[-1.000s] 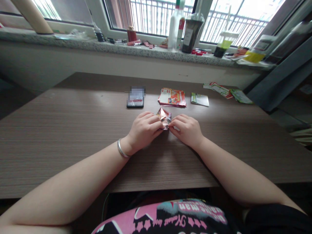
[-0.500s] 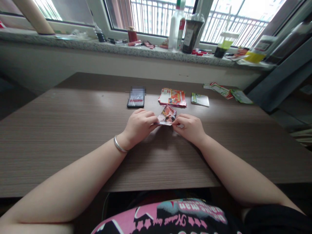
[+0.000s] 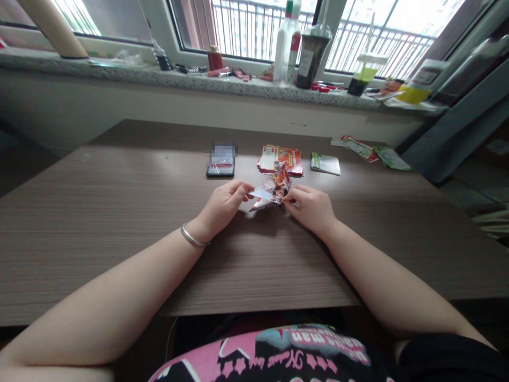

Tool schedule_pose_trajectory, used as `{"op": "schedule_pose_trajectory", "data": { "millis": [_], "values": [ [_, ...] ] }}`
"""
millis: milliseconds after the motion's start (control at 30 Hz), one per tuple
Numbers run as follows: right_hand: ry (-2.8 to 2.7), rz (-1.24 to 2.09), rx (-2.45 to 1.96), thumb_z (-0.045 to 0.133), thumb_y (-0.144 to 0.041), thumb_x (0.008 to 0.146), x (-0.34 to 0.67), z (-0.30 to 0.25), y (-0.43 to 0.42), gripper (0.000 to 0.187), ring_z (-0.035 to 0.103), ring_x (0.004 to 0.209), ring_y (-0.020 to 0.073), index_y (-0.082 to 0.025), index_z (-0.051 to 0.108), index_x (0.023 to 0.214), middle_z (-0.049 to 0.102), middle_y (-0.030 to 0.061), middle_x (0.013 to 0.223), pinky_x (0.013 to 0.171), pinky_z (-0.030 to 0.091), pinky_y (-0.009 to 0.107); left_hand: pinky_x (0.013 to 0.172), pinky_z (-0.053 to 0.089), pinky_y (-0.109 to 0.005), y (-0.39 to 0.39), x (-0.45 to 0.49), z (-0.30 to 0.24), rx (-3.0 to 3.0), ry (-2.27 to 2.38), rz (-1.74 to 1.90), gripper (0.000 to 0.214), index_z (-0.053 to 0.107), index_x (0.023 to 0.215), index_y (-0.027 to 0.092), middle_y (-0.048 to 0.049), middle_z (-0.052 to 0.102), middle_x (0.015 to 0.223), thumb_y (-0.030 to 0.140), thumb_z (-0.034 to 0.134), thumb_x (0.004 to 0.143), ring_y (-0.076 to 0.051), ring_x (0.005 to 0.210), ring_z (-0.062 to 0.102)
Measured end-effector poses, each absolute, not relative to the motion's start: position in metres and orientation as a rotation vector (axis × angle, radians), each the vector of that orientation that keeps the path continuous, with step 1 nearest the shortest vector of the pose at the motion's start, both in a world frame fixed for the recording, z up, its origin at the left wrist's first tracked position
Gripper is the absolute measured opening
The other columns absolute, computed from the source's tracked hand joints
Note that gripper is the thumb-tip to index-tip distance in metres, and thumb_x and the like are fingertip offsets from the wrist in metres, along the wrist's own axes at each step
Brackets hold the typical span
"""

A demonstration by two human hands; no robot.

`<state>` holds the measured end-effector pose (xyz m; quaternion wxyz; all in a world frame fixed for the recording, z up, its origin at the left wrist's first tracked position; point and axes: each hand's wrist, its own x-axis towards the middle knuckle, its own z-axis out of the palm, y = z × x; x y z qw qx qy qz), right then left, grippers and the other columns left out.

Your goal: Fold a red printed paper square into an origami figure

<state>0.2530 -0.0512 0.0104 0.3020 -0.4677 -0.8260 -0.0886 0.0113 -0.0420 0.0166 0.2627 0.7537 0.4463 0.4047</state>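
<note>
A small folded piece of printed glossy paper [image 3: 272,189], red and white, is held just above the brown wooden table [image 3: 119,212] between both hands. My left hand [image 3: 222,207] pinches its left corner with thumb and fingers. My right hand [image 3: 312,208] pinches its right side, fingers curled. The paper is partly unfolded, with a flap sticking up. A silver bangle [image 3: 192,237] circles my left wrist.
Behind the hands lie a black phone [image 3: 221,162], a stack of red printed leaflets [image 3: 280,159], a green-white leaflet [image 3: 326,163] and more leaflets [image 3: 360,146] at the far right. The windowsill [image 3: 238,82] carries bottles, cups and small clutter.
The folded paper has been lifted off the table and pulled open between the hands. Both hands have moved slightly away from me and apart.
</note>
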Motion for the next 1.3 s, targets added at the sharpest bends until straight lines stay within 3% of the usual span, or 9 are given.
{"op": "schedule_pose_trajectory", "data": {
  "millis": [167,367,600,767,1000,1133,1300],
  "values": [
    [-2.226,-0.24,-1.249,0.064,-0.029,0.086,0.249,0.012,-0.052,0.015,0.065,0.071,0.0146,-0.023,0.068,0.073,0.072,-0.0011,0.079,0.058,0.037,0.027,0.069,0.051,-0.028,-0.047,0.017,0.015,2.05,1.289,1.036,0.035,0.062,0.108,0.016,-0.0041,0.069,0.089,0.041,0.063,0.085,-0.016,0.078,0.065],
    [-2.297,-0.163,-1.165,0.062,-0.03,0.089,0.248,0.013,-0.054,0.013,0.067,0.078,0.0153,-0.025,0.073,0.084,0.074,-0.001,0.086,0.065,0.043,0.027,0.069,0.051,-0.025,-0.051,0.023,0.016,2.077,1.281,1.091,0.019,0.064,0.101,0.017,-0.0029,0.069,0.095,0.025,0.06,0.084,-0.013,0.076,0.064],
    [-2.109,-0.185,-1.102,0.058,-0.029,0.091,0.251,0.019,-0.058,0.016,0.062,0.088,0.0189,-0.025,0.072,0.097,0.07,0.004,0.094,0.079,0.049,0.032,0.072,0.049,-0.028,-0.052,0.019,0.021,2.302,1.381,1.216,0.038,0.056,0.115,0.017,-0.001,0.067,0.085,0.015,0.063,0.078,-0.015,0.075,0.063],
    [-2.044,-0.263,-1.104,0.063,-0.03,0.088,0.252,0.024,-0.058,0.016,0.057,0.094,0.0235,-0.025,0.073,0.099,0.069,0.0064,0.099,0.088,0.048,0.041,0.074,0.046,-0.031,-0.051,0.019,0.023,2.644,1.321,1.11,0.006,0.066,0.086,0.018,-0.0031,0.069,0.083,0.019,0.061,0.082,-0.017,0.075,0.062],
    [-2.199,-0.165,-1.018,0.06,-0.025,0.09,0.255,0.022,-0.052,0.013,0.06,0.092,0.0203,-0.025,0.072,0.085,0.073,0.0024,0.095,0.088,0.048,0.038,0.081,0.043,-0.034,-0.05,0.018,0.021,2.891,1.144,0.992,0.009,0.069,0.083,0.021,-0.0029,0.068,0.086,0.022,0.06,0.085,-0.019,0.083,0.059],
    [-2.328,-0.061,-0.945,0.059,-0.025,0.09,0.256,0.021,-0.051,0.015,0.06,0.092,0.0188,-0.024,0.071,0.082,0.073,0.0019,0.095,0.085,0.049,0.035,0.085,0.042,-0.036,-0.054,0.018,0.026,2.922,1.03,0.858,0.018,0.07,0.082,0.022,-0.0043,0.068,0.098,0.035,0.06,0.088,-0.02,0.09,0.058],
    [-2.456,-0.033,-0.889,0.059,-0.024,0.089,0.257,0.016,-0.05,0.015,0.06,0.095,0.0191,-0.025,0.072,0.081,0.074,0.002,0.098,0.085,0.049,0.035,0.09,0.04,-0.042,-0.056,0.018,0.029,2.931,1.088,0.779,0.029,0.07,0.083,0.022,-0.0037,0.07,0.103,0.038,0.049,0.095,-0.023,0.097,0.059]
  ]
}}
